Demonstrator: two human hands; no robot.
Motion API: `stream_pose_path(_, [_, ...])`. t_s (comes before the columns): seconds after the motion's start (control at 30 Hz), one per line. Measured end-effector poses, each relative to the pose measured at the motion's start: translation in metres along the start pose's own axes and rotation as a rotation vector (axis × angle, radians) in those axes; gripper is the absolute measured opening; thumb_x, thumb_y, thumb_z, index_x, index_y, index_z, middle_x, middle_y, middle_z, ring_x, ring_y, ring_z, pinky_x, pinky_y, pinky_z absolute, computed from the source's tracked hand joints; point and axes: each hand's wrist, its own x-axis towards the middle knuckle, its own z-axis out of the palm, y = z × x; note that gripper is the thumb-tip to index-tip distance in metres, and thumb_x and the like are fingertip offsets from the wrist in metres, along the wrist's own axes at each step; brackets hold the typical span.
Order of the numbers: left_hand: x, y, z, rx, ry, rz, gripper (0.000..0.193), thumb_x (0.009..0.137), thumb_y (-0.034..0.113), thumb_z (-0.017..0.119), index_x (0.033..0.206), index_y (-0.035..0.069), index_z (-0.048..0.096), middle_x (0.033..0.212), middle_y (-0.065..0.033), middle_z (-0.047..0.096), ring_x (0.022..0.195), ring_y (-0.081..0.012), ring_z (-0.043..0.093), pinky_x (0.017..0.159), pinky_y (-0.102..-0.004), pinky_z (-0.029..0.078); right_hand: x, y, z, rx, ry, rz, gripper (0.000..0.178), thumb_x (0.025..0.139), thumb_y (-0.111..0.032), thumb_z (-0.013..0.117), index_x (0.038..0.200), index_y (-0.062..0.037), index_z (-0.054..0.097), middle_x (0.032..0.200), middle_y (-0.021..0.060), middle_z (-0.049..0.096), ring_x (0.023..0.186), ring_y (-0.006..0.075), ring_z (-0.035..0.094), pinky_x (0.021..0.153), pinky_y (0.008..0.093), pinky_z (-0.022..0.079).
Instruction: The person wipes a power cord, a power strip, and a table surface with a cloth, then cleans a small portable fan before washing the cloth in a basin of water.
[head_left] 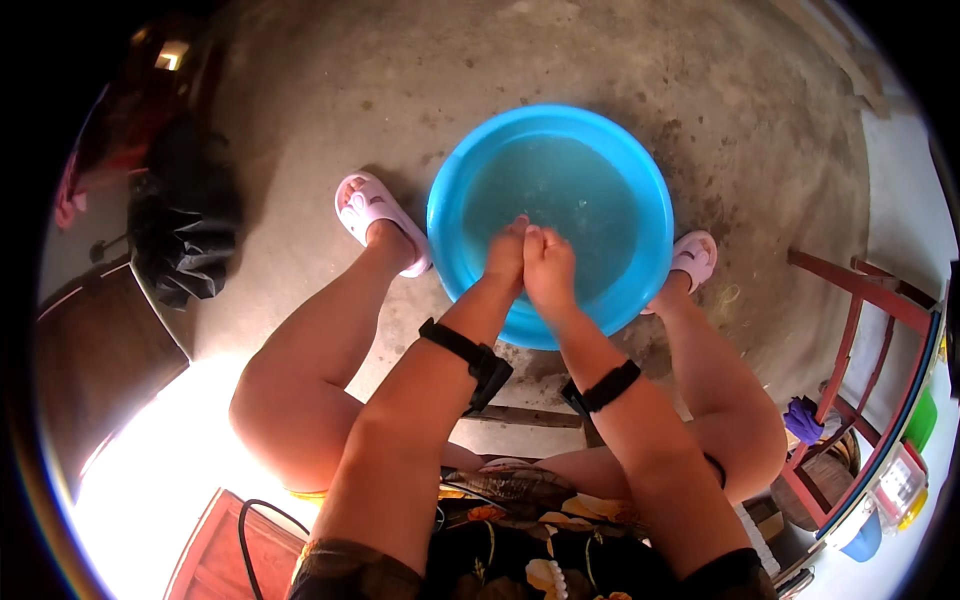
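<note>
A round blue plastic basin (652,215) of cloudy water (545,175) stands on the floor between my feet. Over its near side, my left hand (506,256) and my right hand (549,268) are closed and pressed together, side by side. Their fingers curl inward, and whatever lies between them, if anything, is hidden. Both wrists are inside the rim, and the water surface is just beyond my knuckles. A black strap with a small device (488,372) circles my left forearm, and another black strap (608,387) is on my right.
Pink slippers (372,212) on my feet flank the basin. Stained concrete floor (330,90) surrounds it. A red wooden frame (850,350) with a purple cloth (803,420) stands at the right. Black sheeting (185,235) hangs at the left, above a brown panel (110,350).
</note>
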Motion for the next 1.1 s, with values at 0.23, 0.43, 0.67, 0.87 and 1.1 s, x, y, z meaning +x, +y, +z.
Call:
stream_pose_path(0.23, [0.02, -0.037, 0.005, 0.714, 0.072, 0.506, 0.031, 0.087, 0.029, 0.042, 0.085, 0.0, 0.053, 0.081, -0.0122, 0.057, 0.072, -0.0231, 0.054, 0.064, -0.0324, 0.044, 0.024, 0.039, -0.011, 0.059, -0.027, 0.226, 0.029, 0.08, -0.02, 0.045, 0.06, 0.0012, 0.052, 0.057, 0.0177, 0.053, 0.052, 0.0327, 0.052, 0.051, 0.0399, 0.039])
stream_pose_path(0.43, [0.0, -0.026, 0.028, 0.504, 0.147, 0.368, 0.031, 0.085, 0.028, 0.044, 0.077, 0.001, 0.056, 0.074, -0.0112, 0.057, 0.07, -0.0225, 0.055, 0.063, -0.036, 0.042, 0.024, 0.049, -0.018, 0.476, -0.104, 0.348, 0.029, 0.079, -0.015, 0.04, 0.055, 0.0017, 0.042, 0.048, 0.0103, 0.038, 0.047, 0.0152, 0.039, 0.044, 0.0349, 0.029])
stream_pose_path(0.67, [0.021, -0.01, -0.006, 0.869, 0.255, 0.311, 0.042, 0.085, 0.035, 0.038, 0.076, -0.001, 0.058, 0.08, -0.026, 0.055, 0.079, -0.0427, 0.051, 0.072, -0.0437, 0.042, 0.0, 0.039, 0.006, 0.029, 0.036, 0.046, 0.032, 0.082, -0.023, 0.042, 0.064, 0.0011, 0.054, 0.057, 0.0165, 0.052, 0.053, 0.0249, 0.051, 0.051, 0.0373, 0.039])
stream_pose_path(0.87, [0.033, -0.032, -0.017, 0.735, 0.055, 0.02, 0.039, 0.087, 0.041, 0.038, 0.09, 0.008, 0.058, 0.085, -0.0043, 0.057, 0.078, -0.0189, 0.052, 0.065, -0.0348, 0.041, 0.04, 0.159, -0.032, -0.261, 0.126, 0.324, 0.031, 0.082, -0.028, 0.05, 0.092, -0.0004, 0.059, 0.081, 0.0156, 0.061, 0.074, 0.0281, 0.057, 0.068, 0.0352, 0.044])
stream_pose_path(1.1, [0.018, -0.02, -0.035, 0.533, 0.209, -0.247, 0.033, 0.084, 0.044, 0.043, 0.09, 0.015, 0.056, 0.079, 0.001, 0.053, 0.068, -0.0135, 0.047, 0.055, -0.0279, 0.038, 0.005, 0.096, 0.0, 0.1, -0.426, 0.185, 0.026, 0.08, -0.024, 0.054, 0.093, -0.0012, 0.057, 0.084, 0.0123, 0.06, 0.076, 0.0212, 0.058, 0.068, 0.0306, 0.044])
